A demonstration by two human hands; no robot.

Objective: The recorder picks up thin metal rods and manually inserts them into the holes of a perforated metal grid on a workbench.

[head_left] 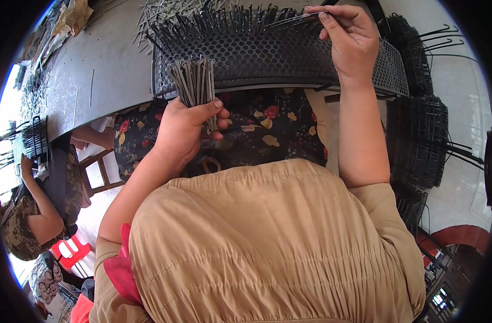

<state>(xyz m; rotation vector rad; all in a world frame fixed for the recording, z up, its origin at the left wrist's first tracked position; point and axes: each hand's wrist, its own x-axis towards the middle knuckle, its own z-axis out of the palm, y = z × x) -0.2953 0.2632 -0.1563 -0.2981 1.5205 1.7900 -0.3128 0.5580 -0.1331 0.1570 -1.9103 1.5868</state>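
My left hand is wrapped round an upright bundle of thin, flat grey metal strips, held over my lap just in front of a long black perforated metal basket. At the far right, my right hand is raised above the basket's rim. Its thumb and fingers pinch a few thin dark metal rods, whose other ends point left. Dark slender metal pieces stand densely packed along the top of the basket. What exactly the strips and rods are, I cannot tell.
Loose grey strips lie heaped behind the basket on the grey table. Stacks of black wire racks with hooked rods stand at my right. Another person works at the left. Flowered dark cloth covers my lap.
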